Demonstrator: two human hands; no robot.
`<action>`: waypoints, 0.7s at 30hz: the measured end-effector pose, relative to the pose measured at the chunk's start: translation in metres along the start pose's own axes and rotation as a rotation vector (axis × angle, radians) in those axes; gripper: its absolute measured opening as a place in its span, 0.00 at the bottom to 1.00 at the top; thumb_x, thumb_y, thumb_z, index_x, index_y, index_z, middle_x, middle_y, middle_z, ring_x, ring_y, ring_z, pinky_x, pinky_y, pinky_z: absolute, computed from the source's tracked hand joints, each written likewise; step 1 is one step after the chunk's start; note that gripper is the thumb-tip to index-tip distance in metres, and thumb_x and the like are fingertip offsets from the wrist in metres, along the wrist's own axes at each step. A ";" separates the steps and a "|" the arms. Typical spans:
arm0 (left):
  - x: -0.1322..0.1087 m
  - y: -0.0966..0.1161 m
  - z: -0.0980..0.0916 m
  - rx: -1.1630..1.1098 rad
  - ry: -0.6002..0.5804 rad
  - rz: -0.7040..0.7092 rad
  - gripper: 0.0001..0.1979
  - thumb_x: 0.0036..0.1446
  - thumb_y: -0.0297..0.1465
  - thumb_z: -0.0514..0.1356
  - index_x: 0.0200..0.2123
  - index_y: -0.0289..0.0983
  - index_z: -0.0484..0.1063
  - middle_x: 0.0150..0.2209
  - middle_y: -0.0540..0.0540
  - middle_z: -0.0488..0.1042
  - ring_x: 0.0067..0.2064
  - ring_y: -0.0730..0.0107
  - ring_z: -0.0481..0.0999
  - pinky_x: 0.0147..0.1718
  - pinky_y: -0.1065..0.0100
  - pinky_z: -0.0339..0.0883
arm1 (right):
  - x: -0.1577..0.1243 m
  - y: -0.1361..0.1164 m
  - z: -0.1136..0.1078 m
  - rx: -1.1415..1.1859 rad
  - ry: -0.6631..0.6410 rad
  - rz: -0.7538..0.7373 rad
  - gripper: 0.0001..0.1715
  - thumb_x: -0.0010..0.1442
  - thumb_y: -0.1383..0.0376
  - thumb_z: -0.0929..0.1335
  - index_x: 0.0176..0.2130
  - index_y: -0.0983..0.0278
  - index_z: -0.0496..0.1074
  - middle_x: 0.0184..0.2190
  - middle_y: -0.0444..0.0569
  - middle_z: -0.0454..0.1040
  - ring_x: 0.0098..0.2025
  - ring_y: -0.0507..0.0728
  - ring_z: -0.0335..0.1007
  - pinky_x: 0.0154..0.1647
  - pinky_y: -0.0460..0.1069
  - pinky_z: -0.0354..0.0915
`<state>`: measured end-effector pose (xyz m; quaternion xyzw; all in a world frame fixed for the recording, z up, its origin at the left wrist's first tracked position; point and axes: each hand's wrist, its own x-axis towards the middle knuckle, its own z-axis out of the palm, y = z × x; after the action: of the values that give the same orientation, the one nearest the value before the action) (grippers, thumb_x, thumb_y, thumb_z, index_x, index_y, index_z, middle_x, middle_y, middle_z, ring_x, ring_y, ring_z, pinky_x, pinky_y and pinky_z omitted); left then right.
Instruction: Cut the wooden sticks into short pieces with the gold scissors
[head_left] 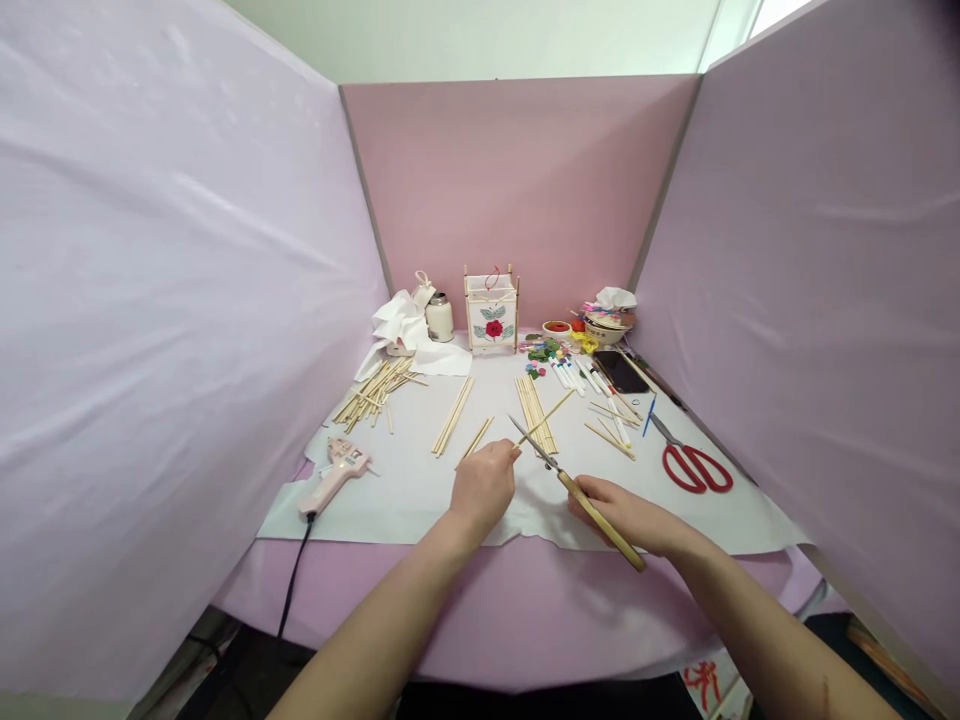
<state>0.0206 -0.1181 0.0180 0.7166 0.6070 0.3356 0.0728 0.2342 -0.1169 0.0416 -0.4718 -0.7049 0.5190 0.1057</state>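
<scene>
Both hands curled: left hand (484, 482) pinching stick (551, 413), right hand (631, 512) gripping yellow-handled cutter (580, 495).

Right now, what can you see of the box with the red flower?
The box stands upright at the back, before the pink wall. Thin, wood-looking sticks frame its white, paper- or cloth-like sides. The front shows a red flower with green leaves; a red loop shows on top. Nobody is holding it.
</scene>
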 end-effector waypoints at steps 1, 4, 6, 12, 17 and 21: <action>-0.001 -0.001 0.002 0.034 0.003 0.020 0.13 0.61 0.31 0.48 0.26 0.38 0.64 0.25 0.47 0.68 0.28 0.69 0.65 0.28 0.69 0.49 | 0.000 0.000 0.002 0.014 0.002 0.010 0.14 0.59 0.55 0.62 0.29 0.63 0.59 0.25 0.41 0.59 0.25 0.50 0.53 0.24 0.45 0.51; -0.002 0.000 0.004 0.026 0.014 0.034 0.13 0.62 0.31 0.47 0.26 0.38 0.65 0.25 0.46 0.68 0.27 0.69 0.65 0.28 0.69 0.49 | -0.002 0.000 0.004 0.033 -0.001 0.034 0.14 0.59 0.55 0.61 0.30 0.63 0.59 0.25 0.41 0.59 0.24 0.50 0.53 0.24 0.45 0.51; 0.000 0.003 0.001 -0.083 0.002 0.004 0.14 0.61 0.32 0.48 0.25 0.38 0.65 0.23 0.48 0.66 0.27 0.71 0.64 0.28 0.69 0.50 | -0.003 0.001 0.002 0.014 0.011 0.019 0.13 0.59 0.56 0.62 0.30 0.63 0.59 0.25 0.41 0.59 0.26 0.50 0.52 0.25 0.46 0.52; 0.005 0.006 -0.021 -0.883 -0.378 -0.344 0.13 0.58 0.39 0.52 0.27 0.36 0.65 0.17 0.55 0.55 0.18 0.80 0.48 0.18 0.74 0.43 | -0.012 0.001 -0.011 -0.042 -0.038 -0.123 0.10 0.59 0.59 0.62 0.31 0.64 0.60 0.28 0.42 0.59 0.29 0.50 0.52 0.28 0.45 0.54; 0.009 -0.007 -0.032 -1.283 -0.844 -0.476 0.15 0.54 0.42 0.57 0.26 0.36 0.62 0.16 0.59 0.44 0.18 0.82 0.36 0.15 0.75 0.32 | -0.012 0.008 -0.015 0.029 -0.167 -0.216 0.10 0.59 0.60 0.63 0.33 0.63 0.59 0.28 0.41 0.58 0.28 0.49 0.51 0.27 0.44 0.53; 0.010 -0.004 -0.022 -1.008 -0.553 -0.403 0.16 0.58 0.43 0.51 0.30 0.36 0.65 0.17 0.56 0.53 0.18 0.80 0.45 0.17 0.74 0.42 | -0.004 0.012 -0.007 0.032 -0.062 -0.158 0.10 0.60 0.59 0.62 0.32 0.63 0.60 0.27 0.41 0.57 0.28 0.50 0.50 0.27 0.45 0.53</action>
<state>0.0052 -0.1147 0.0367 0.5257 0.4557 0.3629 0.6199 0.2480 -0.1155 0.0360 -0.3970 -0.7344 0.5344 0.1319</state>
